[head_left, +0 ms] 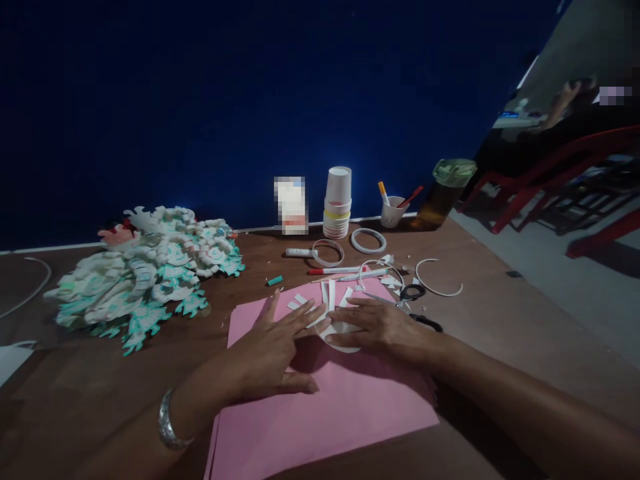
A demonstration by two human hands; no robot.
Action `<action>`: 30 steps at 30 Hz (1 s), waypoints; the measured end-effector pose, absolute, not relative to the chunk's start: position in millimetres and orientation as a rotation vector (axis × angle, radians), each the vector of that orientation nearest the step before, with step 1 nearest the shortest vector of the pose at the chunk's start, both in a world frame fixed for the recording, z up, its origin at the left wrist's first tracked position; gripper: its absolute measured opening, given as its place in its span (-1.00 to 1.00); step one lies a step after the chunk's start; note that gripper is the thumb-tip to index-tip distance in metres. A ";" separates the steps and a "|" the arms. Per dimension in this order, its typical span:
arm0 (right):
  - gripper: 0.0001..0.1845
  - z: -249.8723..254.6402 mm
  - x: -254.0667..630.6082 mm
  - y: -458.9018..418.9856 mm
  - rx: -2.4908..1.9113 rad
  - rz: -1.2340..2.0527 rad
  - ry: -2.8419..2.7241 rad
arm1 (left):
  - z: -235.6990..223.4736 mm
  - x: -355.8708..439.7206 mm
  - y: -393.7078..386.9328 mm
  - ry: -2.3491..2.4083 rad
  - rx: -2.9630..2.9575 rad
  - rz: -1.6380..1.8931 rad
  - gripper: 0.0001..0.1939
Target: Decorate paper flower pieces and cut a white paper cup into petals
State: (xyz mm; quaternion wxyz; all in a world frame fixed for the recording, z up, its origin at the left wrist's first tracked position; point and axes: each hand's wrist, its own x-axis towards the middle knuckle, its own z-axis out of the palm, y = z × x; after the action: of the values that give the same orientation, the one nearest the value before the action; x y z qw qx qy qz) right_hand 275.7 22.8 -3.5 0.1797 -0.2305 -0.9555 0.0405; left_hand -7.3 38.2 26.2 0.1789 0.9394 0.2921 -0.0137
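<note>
My left hand [273,350] lies flat on a pink sheet of paper [330,413], fingers spread, fingertips touching a white cut paper-cup piece [336,327] with splayed strips. From the other side, my right hand [377,327] presses flat on the same white piece. Neither hand grips anything. A silver bracelet [167,421] circles my left wrist. Black-handled scissors [413,293] lie just beyond my right hand.
A heap of white and teal paper cut-outs [145,273] sits at the left. A stack of paper cups [337,203], white rings [369,240], markers [333,271], a cup with pens [393,212] and a green-lidded jar [447,190] stand by the blue wall. Red chairs [555,180] are at right.
</note>
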 end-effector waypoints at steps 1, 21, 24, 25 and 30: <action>-0.60 -3.0 275.6 22.0 -0.668 0.135 -2.705 | 25.9 -7.4 38.0 0.830 2.653 -0.026 0.04; -0.44 10.4 266.6 7.0 -0.809 0.182 -2.848 | 19.9 -10.7 38.5 0.707 2.725 -0.095 0.03; -0.49 8.2 266.7 4.9 -0.820 0.126 -2.884 | 23.1 -10.7 39.0 0.700 2.700 -0.113 0.04; -0.51 7.1 266.6 4.1 -0.827 0.108 -2.897 | 23.6 -10.6 39.0 0.704 2.695 -0.116 0.03; -0.43 1.9 265.2 -1.9 -0.881 -0.018 -2.883 | 23.9 -9.8 38.3 0.727 2.696 -0.108 0.02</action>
State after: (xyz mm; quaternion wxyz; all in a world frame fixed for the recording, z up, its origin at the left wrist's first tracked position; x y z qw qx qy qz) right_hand 265.2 -1.9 1.9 0.0636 -0.2915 -0.9544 -0.0059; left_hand -9.8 38.3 23.9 0.1730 0.9503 0.2561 -0.0381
